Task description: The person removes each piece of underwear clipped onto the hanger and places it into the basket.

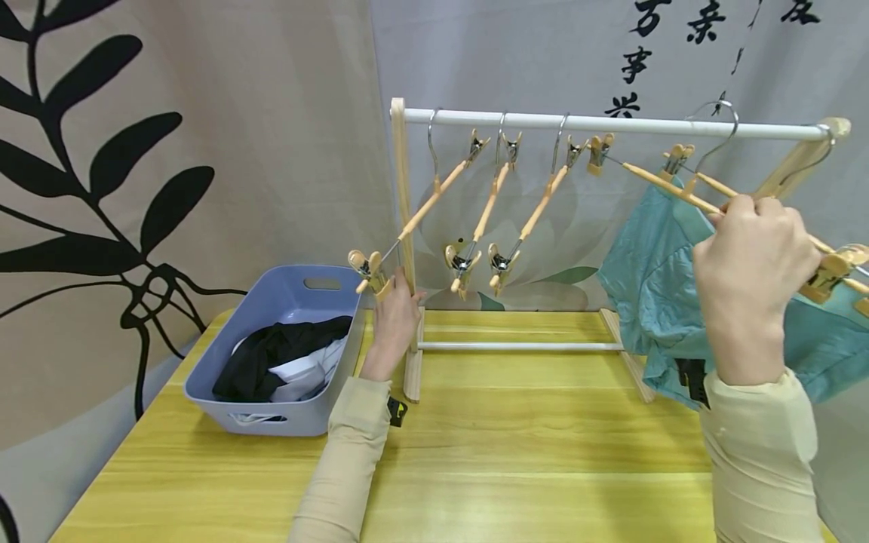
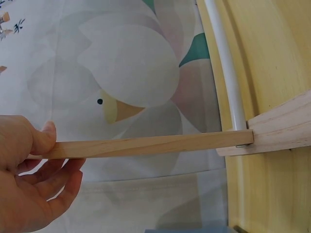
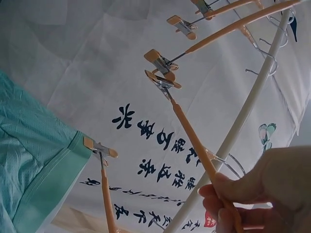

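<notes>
My left hand (image 1: 395, 324) grips the left wooden post (image 2: 146, 145) of a small clothes rack, thumb on one side and fingers on the other. At the right end, my right hand (image 1: 756, 279) holds the bar of a clip hanger (image 1: 657, 181) whose clips carry nothing. Its metal hook is at the white rail (image 1: 516, 121); whether it rests there I cannot tell. Behind that hand a teal garment (image 1: 661, 279), perhaps shorts, hangs by its waistband from another clip hanger (image 3: 107, 199). Part of the garment is hidden by my right hand and forearm.
Several bare clip hangers, one a middle hanger (image 1: 494, 196), hang along the rail's left half. A blue-grey basket (image 1: 271, 424) with black clothing (image 1: 271, 358) and white clothing (image 1: 308, 369) stands left of the rack on the wooden table (image 1: 529, 452). A printed curtain (image 1: 292, 151) hangs behind.
</notes>
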### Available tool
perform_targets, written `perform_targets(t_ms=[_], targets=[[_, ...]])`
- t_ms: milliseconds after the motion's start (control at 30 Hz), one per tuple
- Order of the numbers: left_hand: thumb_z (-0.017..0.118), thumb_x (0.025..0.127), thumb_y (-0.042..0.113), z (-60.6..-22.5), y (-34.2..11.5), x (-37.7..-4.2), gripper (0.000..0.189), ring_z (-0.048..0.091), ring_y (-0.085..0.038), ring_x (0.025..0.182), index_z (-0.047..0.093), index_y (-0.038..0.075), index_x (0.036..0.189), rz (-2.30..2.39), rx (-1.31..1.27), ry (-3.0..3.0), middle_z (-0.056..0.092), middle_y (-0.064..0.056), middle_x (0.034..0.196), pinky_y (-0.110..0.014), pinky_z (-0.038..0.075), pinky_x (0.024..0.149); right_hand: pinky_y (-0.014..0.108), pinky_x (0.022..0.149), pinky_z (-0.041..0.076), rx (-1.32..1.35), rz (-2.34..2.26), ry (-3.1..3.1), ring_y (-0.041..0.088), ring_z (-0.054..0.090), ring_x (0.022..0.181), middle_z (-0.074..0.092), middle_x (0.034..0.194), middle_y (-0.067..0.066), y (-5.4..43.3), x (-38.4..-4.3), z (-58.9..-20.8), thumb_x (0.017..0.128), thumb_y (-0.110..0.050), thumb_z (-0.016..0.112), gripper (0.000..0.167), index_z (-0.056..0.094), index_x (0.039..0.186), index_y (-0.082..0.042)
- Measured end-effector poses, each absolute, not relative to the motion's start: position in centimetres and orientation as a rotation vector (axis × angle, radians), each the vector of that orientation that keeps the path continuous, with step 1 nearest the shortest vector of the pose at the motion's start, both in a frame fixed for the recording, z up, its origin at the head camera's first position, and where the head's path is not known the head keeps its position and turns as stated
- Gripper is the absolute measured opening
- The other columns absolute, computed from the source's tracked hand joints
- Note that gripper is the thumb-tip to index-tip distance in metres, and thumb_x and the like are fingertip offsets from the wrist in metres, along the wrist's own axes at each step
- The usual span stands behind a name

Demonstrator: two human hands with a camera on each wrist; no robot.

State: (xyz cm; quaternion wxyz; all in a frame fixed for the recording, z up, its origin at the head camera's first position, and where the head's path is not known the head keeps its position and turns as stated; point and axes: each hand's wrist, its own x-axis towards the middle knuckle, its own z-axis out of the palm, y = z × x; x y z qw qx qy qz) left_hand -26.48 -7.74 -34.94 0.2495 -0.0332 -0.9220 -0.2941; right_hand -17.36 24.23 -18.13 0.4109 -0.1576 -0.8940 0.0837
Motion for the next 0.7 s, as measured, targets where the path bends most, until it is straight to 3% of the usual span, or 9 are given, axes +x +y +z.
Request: perform_targets(t_ms=[233, 467, 700], targets=[[0.060, 0.093, 0.017, -34.9, -7.7, -26.5, 0.048, 0.064, -0.035, 0.070, 0.041, -0.006, 0.130, -0.791, -0.089, -2.515, 0.061, -0.020, 0.101, -0.043, 0.052, 0.057, 0.067, 0.069, 0.038, -0.313, 0.211, -2.235, 0.051, 0.050, 0.089, 0.058, 0.099, 0.032, 23.6, -17.5, -18.8, 0.093, -0.009, 0.045, 0.028, 0.061, 0.104, 0.011], [0.061, 0.092, 0.017, -35.0, -7.8, -26.5, 0.049, 0.065, -0.037, 0.071, 0.041, -0.007, 0.131, -0.785, -0.102, -2.500, 0.062, -0.020, 0.100, -0.044, 0.053, 0.058, 0.063, 0.059, 0.040, -0.225, 0.150, -2.207, 0.049, 0.051, 0.081, 0.058, 0.090, 0.033, 22.5, -17.7, -19.7, 0.082, 0.006, 0.038, 0.025, 0.059, 0.093, 0.014], [0.061, 0.092, 0.015, -35.2, -7.8, -26.6, 0.048, 0.067, -0.037, 0.075, 0.041, -0.006, 0.130, -0.777, -0.103, -2.488, 0.063, -0.020, 0.101, -0.045, 0.054, 0.060, 0.058, 0.050, 0.038, -0.118, 0.114, -2.118, 0.047, 0.051, 0.073, 0.058, 0.081, 0.030, 21.1, -18.0, -19.9, 0.081, 0.009, 0.039, 0.023, 0.061, 0.087, 0.014]])
